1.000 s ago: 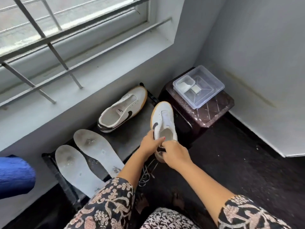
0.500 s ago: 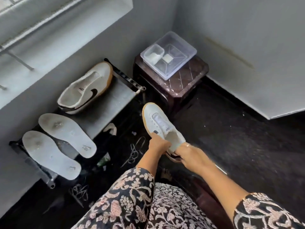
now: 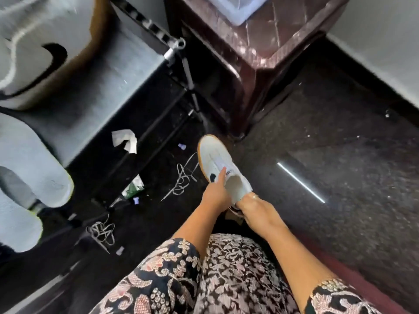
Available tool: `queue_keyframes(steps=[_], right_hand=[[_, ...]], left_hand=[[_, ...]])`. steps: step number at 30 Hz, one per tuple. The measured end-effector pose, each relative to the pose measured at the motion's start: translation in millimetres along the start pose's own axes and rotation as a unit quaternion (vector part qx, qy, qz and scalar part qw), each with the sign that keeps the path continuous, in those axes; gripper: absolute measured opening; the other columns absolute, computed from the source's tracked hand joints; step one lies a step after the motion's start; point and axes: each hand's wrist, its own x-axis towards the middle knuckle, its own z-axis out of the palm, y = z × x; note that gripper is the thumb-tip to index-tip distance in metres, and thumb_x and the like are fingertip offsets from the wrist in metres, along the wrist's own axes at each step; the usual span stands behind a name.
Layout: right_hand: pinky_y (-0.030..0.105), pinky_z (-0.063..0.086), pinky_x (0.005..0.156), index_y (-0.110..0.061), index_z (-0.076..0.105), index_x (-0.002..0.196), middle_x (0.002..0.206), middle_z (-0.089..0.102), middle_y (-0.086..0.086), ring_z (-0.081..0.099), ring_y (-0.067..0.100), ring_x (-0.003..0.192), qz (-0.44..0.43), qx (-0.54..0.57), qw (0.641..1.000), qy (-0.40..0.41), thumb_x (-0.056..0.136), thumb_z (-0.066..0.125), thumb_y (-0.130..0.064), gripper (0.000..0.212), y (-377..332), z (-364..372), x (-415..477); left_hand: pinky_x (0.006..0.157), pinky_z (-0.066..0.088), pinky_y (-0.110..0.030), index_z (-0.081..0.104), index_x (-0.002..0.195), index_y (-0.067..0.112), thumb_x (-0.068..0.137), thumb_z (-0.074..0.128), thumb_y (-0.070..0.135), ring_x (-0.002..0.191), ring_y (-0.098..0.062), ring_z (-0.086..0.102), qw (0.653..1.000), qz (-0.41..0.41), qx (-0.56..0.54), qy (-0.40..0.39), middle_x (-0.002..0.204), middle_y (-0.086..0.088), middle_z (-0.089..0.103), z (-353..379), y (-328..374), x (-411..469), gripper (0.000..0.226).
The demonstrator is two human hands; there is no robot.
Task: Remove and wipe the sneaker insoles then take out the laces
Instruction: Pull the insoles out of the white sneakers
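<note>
Down by the dark floor [image 3: 344,182], near the middle of the scene, a white sneaker [image 3: 212,152] is held in both hands, toe pointing far; whether it touches the floor I cannot tell. The left hand [image 3: 215,192] grips its left side at the opening, and the right hand [image 3: 257,206] is wrapped round the heel. Just left of it on the floor lies a loose lace [image 3: 184,177], with a second lace [image 3: 102,232] nearer and further left. On the rack [image 3: 127,69] at the far left sit the other sneaker [image 3: 43,51] and two pale insoles [image 3: 34,155], all blurred. A brown stool [image 3: 260,48] stands beyond.
</note>
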Motion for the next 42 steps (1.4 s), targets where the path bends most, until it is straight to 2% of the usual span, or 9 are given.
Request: queue_keyframes(steps=[5,10,16,22,25,27,31,38,42], right_hand=[[0.032,0.043,0.074,-0.010,0.060,0.109,0.112,0.057,0.010,0.056,0.030,0.099,0.007,0.008,1.000,-0.012,0.094,0.039,-0.010,0.025,18,61,86],[0.032,0.045,0.075,-0.014,0.058,0.108,0.113,0.051,0.008,0.055,0.028,0.105,-0.031,-0.040,0.998,-0.044,0.089,0.045,-0.012,0.023,39,104,153],[0.034,0.048,0.084,-0.016,0.055,0.117,0.119,0.049,0.006,0.051,0.024,0.115,-0.020,-0.069,0.997,-0.030,0.094,0.043,-0.018,0.026,56,124,207],[0.030,0.047,0.086,-0.014,0.052,0.121,0.117,0.052,0.006,0.043,0.019,0.121,-0.022,-0.099,0.994,-0.046,0.092,0.042,-0.004,0.032,80,132,232],[0.035,0.052,0.085,-0.016,0.055,0.121,0.113,0.051,0.010,0.052,0.027,0.111,-0.015,-0.104,0.990,-0.089,0.088,0.044,0.003,0.039,87,144,239],[0.039,0.053,0.086,-0.019,0.056,0.121,0.110,0.050,0.011,0.055,0.030,0.106,-0.013,-0.097,0.989,-0.115,0.087,0.044,0.005,0.043,87,154,246],[0.036,0.047,0.092,-0.017,0.053,0.125,0.118,0.055,0.011,0.046,0.027,0.119,-0.045,-0.133,0.982,-0.124,0.091,0.043,0.003,0.041,81,170,256],[0.038,0.048,0.092,-0.019,0.057,0.125,0.121,0.048,0.014,0.051,0.034,0.115,-0.085,-0.179,0.967,-0.162,0.092,0.047,-0.009,0.036,77,170,286],[0.039,0.045,0.095,-0.015,0.056,0.126,0.125,0.047,0.015,0.049,0.034,0.119,-0.069,-0.167,0.969,-0.170,0.095,0.040,-0.010,0.035,60,180,283]], left_hand=[[0.097,0.039,-0.036,-0.001,0.152,0.028,0.093,0.048,0.021,0.124,-0.035,0.046,0.998,0.013,0.063,-0.026,0.139,-0.021,0.042,21,-62,85,0.076],[0.111,0.032,-0.045,0.010,0.150,0.031,0.093,0.048,0.022,0.140,-0.028,0.028,0.992,0.011,0.116,-0.039,0.157,-0.004,0.017,39,-104,158,0.069],[0.105,0.039,-0.047,0.012,0.149,0.033,0.089,0.050,0.013,0.135,-0.031,0.033,0.974,0.031,0.221,-0.026,0.158,0.004,0.010,55,-117,204,0.074],[0.095,0.041,-0.046,0.010,0.150,0.032,0.091,0.052,0.014,0.135,-0.031,0.027,0.924,0.041,0.380,-0.018,0.154,-0.002,0.018,50,-100,230,0.075],[0.099,0.038,-0.054,0.015,0.148,0.027,0.092,0.049,0.018,0.136,-0.037,0.023,0.877,0.053,0.476,-0.034,0.152,-0.010,0.019,52,-98,240,0.066],[0.100,0.036,-0.056,0.015,0.147,0.024,0.092,0.051,0.019,0.137,-0.038,0.020,0.864,0.051,0.499,-0.051,0.153,-0.012,0.017,56,-99,246,0.067],[0.102,0.034,-0.058,0.015,0.146,0.020,0.091,0.053,0.021,0.138,-0.036,0.020,0.867,0.029,0.494,-0.057,0.152,-0.013,0.019,67,-115,251,0.068],[0.100,0.037,-0.056,0.016,0.144,0.020,0.091,0.050,0.015,0.139,-0.031,0.022,0.889,0.016,0.458,-0.015,0.148,-0.012,0.027,67,-145,246,0.063],[0.105,0.034,-0.054,0.014,0.146,0.021,0.092,0.050,0.015,0.145,-0.027,0.008,0.896,0.001,0.444,-0.023,0.155,-0.009,0.017,61,-153,245,0.065]])
